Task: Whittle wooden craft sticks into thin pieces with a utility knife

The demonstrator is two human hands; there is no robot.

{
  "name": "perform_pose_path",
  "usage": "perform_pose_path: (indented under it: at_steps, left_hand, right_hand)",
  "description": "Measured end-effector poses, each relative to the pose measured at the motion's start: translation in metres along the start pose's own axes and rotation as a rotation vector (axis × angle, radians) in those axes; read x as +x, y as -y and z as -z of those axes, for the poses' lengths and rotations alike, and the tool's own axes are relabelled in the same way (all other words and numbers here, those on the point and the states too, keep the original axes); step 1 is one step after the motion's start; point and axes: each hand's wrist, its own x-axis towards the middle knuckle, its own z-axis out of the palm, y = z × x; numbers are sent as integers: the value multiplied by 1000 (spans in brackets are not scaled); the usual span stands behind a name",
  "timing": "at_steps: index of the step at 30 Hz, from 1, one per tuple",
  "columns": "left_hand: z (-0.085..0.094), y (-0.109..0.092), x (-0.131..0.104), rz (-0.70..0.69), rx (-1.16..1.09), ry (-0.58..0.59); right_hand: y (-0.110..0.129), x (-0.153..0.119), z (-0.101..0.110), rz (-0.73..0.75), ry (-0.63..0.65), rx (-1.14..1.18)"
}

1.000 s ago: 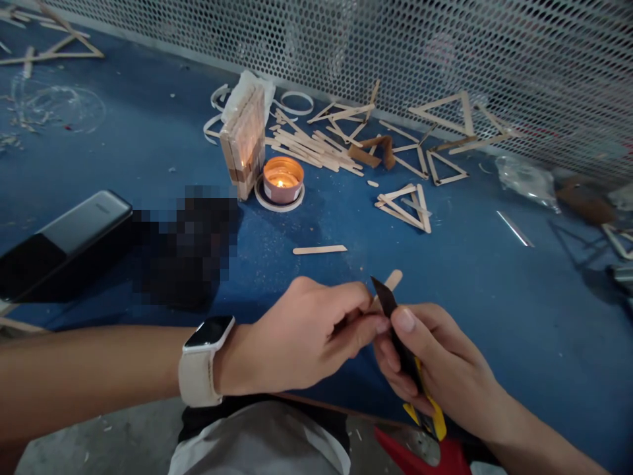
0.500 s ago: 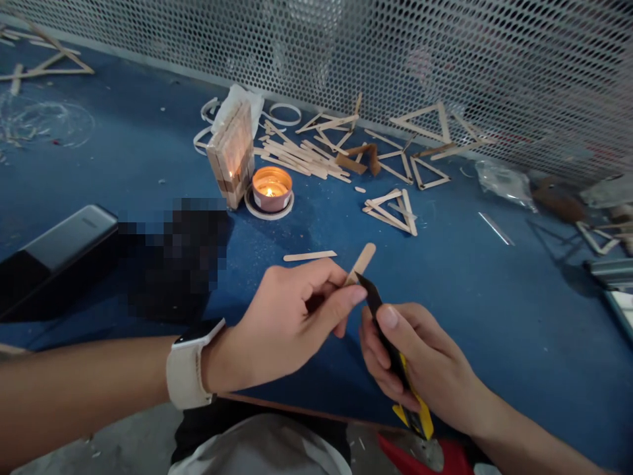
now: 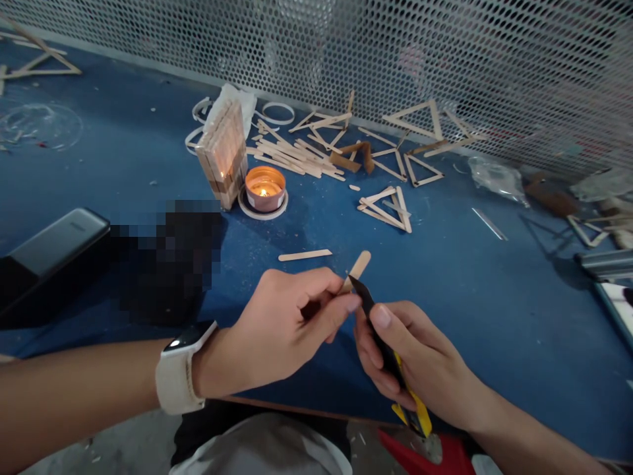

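Between the thumb and fingers of my left hand (image 3: 291,323) is a wooden craft stick (image 3: 360,265), its rounded end pointing up and away. My right hand (image 3: 405,349) is wrapped around a yellow and black utility knife (image 3: 386,336). The knife's dark blade lies against the stick just beyond my left fingertips; how deep it sits in the wood I cannot tell. On the blue table beyond my hands rests another craft stick (image 3: 304,255) with one slanted end. Farther off sits a triangle of craft sticks (image 3: 388,209).
A lit candle (image 3: 266,188) in a tin stands beside a wrapped stack of sticks (image 3: 223,155). Loose craft sticks (image 3: 291,157) and several triangles lie toward the perforated metal screen (image 3: 316,53). At left is a dark grey box-shaped device (image 3: 59,241); a plastic bag (image 3: 497,178) lies at right.
The blade has shifted slightly along the stick toward my left fingers. Both hands keep their grips, and the whole view has moved a little.
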Motion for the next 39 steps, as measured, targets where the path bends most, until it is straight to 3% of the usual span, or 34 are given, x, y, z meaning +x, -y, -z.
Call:
perform_pose_path:
  at_steps: [7,11,14,18,33,39]
  left_hand:
    - [-7,5,-5,-30,19,37]
    - [-1,-2,0,50,-107,-84]
    - [3,-4,2,7,-65,-118]
    - [3,-3,2,-37,32,-91]
    - [6,-5,5,-8,17,-51]
    - [-1,-1,-2,-8,1,65]
  right_hand:
    - [-1,-1,0,27,26,-17]
    - [0,-1,1,49,34,-28]
    - [0,-1,0,34,31,-48]
    - [2,-1,-2,10,16,-48]
    - [1,-5,2,2,28,-50]
    - [1,-5,1,-11,47,-20]
